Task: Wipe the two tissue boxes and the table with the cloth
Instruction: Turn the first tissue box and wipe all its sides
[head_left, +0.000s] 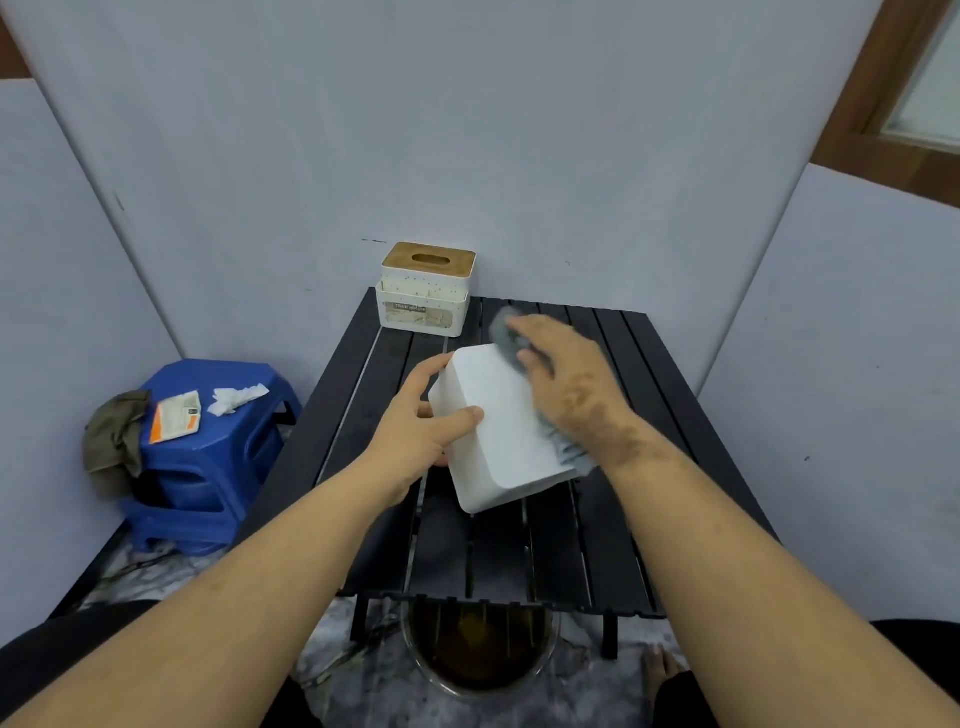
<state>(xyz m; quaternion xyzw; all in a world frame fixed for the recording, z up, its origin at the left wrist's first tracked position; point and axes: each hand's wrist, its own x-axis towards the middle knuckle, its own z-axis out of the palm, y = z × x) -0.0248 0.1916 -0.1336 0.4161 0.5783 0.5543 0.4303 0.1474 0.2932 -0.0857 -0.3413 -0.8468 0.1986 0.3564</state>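
While the left hand (415, 431) grips a plain white tissue box (498, 431) by its left side, thumb curled over the near face and fingers wrapped behind, the right hand (566, 379) presses a grey cloth (506, 327) against the box's right side. The box is tilted and raised above the middle of the black slatted tabletop (597, 525); whether any corner touches the slats cannot be told. The cloth shows beyond the right fingertips and again below the wrist, bunched under the palm; the right grip is closed around it.

A second tissue box (425, 296), cream and speckled with a wooden slotted lid, stands upright at the tabletop's far left corner, well apart from both hands and against the pale wall. It has a front pocket bearing a printed label; what the pocket holds cannot be made out.

Left of the tabletop sits a blue plastic stool (208, 467). On its seat lie an orange-and-white packet (175, 417) and a crumpled white tissue (236, 399), side by side, with an olive rag (114, 441) draped over its left edge.

Beneath the tabletop's near edge, a round basin (480, 654) holds dark, brownish liquid, partly hidden by the frame's bars.
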